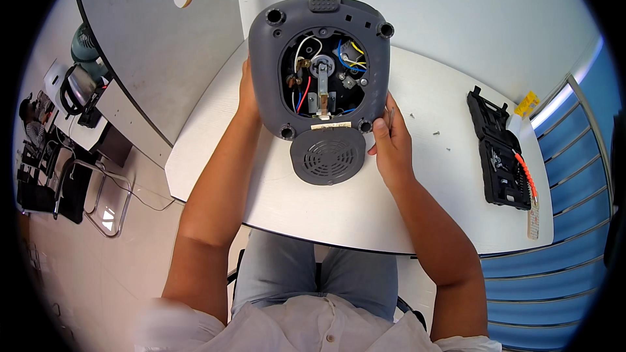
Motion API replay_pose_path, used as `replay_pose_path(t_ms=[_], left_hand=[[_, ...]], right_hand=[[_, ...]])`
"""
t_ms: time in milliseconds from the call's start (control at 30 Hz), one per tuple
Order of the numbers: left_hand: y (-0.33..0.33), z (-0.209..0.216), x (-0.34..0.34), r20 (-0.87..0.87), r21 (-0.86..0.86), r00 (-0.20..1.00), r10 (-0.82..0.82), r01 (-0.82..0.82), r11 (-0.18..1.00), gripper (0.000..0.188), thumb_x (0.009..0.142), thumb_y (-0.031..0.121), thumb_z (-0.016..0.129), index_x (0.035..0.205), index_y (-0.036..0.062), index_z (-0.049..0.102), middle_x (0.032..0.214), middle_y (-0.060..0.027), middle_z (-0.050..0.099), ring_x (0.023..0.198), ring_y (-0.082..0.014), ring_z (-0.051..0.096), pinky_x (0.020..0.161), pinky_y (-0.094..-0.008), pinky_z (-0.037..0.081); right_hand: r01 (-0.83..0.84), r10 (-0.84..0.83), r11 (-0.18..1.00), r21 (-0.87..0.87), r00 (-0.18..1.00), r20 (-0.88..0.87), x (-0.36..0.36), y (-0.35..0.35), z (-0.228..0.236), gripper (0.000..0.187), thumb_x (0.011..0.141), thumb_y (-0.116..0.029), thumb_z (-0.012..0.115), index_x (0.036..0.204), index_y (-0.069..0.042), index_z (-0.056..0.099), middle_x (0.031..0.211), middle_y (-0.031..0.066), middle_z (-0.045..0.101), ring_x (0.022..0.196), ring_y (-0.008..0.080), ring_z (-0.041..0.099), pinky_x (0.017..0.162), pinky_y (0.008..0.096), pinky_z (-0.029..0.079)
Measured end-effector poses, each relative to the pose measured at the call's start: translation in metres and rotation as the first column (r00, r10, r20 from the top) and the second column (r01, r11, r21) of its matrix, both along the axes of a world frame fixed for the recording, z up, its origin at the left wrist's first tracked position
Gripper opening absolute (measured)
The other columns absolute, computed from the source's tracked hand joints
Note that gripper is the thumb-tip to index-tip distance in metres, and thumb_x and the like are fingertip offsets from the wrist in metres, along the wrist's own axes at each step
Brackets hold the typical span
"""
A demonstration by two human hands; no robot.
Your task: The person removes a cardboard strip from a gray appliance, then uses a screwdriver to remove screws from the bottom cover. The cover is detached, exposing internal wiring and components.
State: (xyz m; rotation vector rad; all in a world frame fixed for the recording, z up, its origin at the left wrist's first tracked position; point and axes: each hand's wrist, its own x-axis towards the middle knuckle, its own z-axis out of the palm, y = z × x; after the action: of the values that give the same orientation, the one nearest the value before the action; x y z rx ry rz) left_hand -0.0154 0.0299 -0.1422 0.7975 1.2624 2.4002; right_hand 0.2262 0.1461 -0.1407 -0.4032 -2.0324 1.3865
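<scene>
A dark grey appliance [267,85], its kind not certain but like a rice cooker, is turned with its underside toward me. A round opening in its base shows white, red, blue and yellow wires and a metal bracket [322,85]. Below the opening sits a round vented cover [328,173], touching or overlapping the base's lower edge. My left hand [246,94] grips the left side, its fingers mostly hidden behind the body. At the lower right corner, my right hand [393,150] is closed against the side, with a thin metal piece showing by its fingers.
Several small screws [436,133] lie on the white table [450,221] right of my right hand. Farther right is an open black tool case [499,169] with an orange-red flexible shaft [525,175]. A metal railing [561,182] borders the right; a kettle [79,88] stands far left.
</scene>
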Motion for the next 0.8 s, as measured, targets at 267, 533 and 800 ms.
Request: replay_pose_path(t_ms=[267,533,800], left_hand=[[-0.007,0.001,0.007,0.083,-0.125,0.992,-0.09,0.1,0.987,0.064,0.098,0.057,0.022,0.131,0.0072,0.043,0.121,-0.0119,0.056,0.11,-0.0196,0.056,0.094,-0.0331,0.047],[-0.005,0.002,0.011,-0.007,-0.23,0.999,0.053,-0.053,0.972,0.062,0.098,0.057,0.023,0.132,0.0081,0.039,0.118,-0.0091,0.055,0.106,-0.0172,0.055,0.093,-0.0312,0.046],[-0.003,0.006,0.016,0.001,-0.232,1.0,0.019,-0.018,0.973,0.063,0.098,0.057,0.023,0.133,0.0077,0.04,0.12,-0.0096,0.056,0.108,-0.0179,0.056,0.093,-0.0315,0.046]], right_hand=[[0.118,-0.124,0.992,-0.045,0.979,-0.161,-0.001,0.002,0.001,0.058,0.094,-0.045,0.052,0.139,-0.008,0.044,0.102,0.0065,0.066,0.077,0.0096,0.063,0.054,0.0179,0.044],[0.113,-0.109,0.994,0.01,0.974,-0.201,0.002,0.003,0.006,0.051,0.1,-0.038,0.042,0.138,-0.005,0.042,0.098,0.002,0.061,0.077,0.0033,0.055,0.05,0.016,0.04],[0.135,-0.119,0.989,0.055,0.968,-0.222,0.0,0.002,0.006,0.056,0.098,-0.044,0.045,0.137,-0.004,0.043,0.105,0.0065,0.062,0.081,0.0075,0.058,0.065,0.0217,0.046]])
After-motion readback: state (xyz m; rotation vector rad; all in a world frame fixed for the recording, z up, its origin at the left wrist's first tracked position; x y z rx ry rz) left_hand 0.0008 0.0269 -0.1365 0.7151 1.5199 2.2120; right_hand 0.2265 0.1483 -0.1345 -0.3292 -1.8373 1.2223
